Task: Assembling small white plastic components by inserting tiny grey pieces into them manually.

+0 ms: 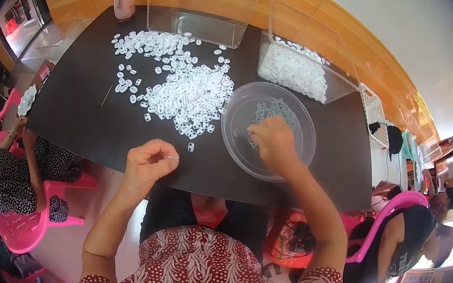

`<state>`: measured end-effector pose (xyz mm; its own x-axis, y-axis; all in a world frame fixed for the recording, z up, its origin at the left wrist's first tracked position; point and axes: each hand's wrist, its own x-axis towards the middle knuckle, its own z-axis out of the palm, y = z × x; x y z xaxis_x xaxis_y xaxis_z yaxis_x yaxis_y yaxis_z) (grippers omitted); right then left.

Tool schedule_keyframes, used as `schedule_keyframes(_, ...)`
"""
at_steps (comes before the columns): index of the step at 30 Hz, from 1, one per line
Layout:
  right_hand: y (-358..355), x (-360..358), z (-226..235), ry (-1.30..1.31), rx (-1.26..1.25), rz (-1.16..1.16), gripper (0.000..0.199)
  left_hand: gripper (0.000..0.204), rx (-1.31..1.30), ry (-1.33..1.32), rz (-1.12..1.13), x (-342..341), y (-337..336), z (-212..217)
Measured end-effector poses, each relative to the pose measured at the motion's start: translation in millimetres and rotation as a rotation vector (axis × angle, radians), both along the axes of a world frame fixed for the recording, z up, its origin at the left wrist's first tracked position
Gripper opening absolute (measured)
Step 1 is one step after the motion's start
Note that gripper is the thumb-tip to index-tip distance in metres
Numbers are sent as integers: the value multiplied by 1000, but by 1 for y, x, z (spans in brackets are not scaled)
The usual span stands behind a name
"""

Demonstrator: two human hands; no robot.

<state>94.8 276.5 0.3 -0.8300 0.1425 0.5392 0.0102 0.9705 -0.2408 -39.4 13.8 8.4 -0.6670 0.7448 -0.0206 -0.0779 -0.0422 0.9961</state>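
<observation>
My left hand (pixel 149 162) is raised at the table's near edge, thumb and forefinger curled together on a small white plastic piece (pixel 173 158), of which only a thin edge shows. Over a round clear plastic tray (pixel 232 152), my right hand (pixel 275 141) has its fingertips pinched; what they hold, if anything, is hidden. Small grey screws (pixel 277 109) lie heaped in the tray beside and behind that hand. To the tray's left spreads a pile of white two-holed plastic pieces (pixel 187 95). One loose white piece (pixel 190 147) sits between the pile and my left hand.
A clear bin (pixel 296 71) of white pieces stands behind the tray, with another clear box (pixel 206 27) at the back. A pink bottle (pixel 123 2) is at the far left corner, and a thin stick (pixel 106 96) lies left. People sit on both sides.
</observation>
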Motion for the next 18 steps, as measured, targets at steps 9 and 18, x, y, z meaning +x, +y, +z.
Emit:
schedule_keyframes(9,-13,-23,-9,-35,54,85,9,8,35,-202,-63,21,2,-18)
schedule_keyframes(18,-10,-25,-12,-99,-33,76,8,7,77,-233,-33,24,5,-18)
